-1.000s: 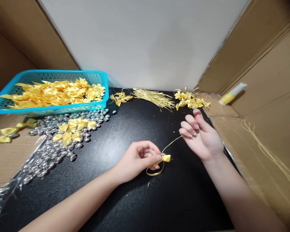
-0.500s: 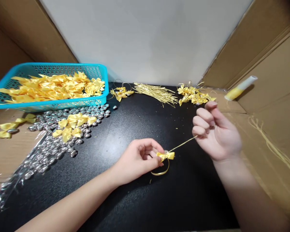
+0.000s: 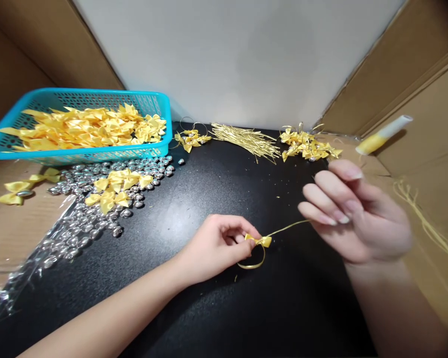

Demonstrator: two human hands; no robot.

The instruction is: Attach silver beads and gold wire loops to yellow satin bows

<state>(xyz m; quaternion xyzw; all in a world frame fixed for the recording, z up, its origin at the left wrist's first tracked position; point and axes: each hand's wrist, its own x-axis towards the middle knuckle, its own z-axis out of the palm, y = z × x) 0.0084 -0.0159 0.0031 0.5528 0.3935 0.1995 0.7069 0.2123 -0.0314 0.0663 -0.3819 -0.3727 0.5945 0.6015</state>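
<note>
My left hand (image 3: 224,243) pinches a small yellow ribbon bow (image 3: 264,241) between thumb and fingers, low over the black tabletop. From the bow a loop of gold cord (image 3: 252,267) hangs toward me. A thin straighter length of that cord (image 3: 289,227) runs from the bow up to my right hand (image 3: 353,214), which is raised with its fingers curled in. Where the cord ends behind those fingers is hidden.
A blue basket (image 3: 108,151) of yellow bows stands at the back left. Silver bells or beads (image 3: 85,223) spread before it, some bows on top. Cut gold cords (image 3: 246,140) and finished-looking bows (image 3: 308,144) lie along the back. A yellow-white tube (image 3: 384,135) is at right.
My right hand has moved right and closer to the camera, and the cord now bends slightly. My left hand keeps its pinch on the bow. The whole view has shifted a little.
</note>
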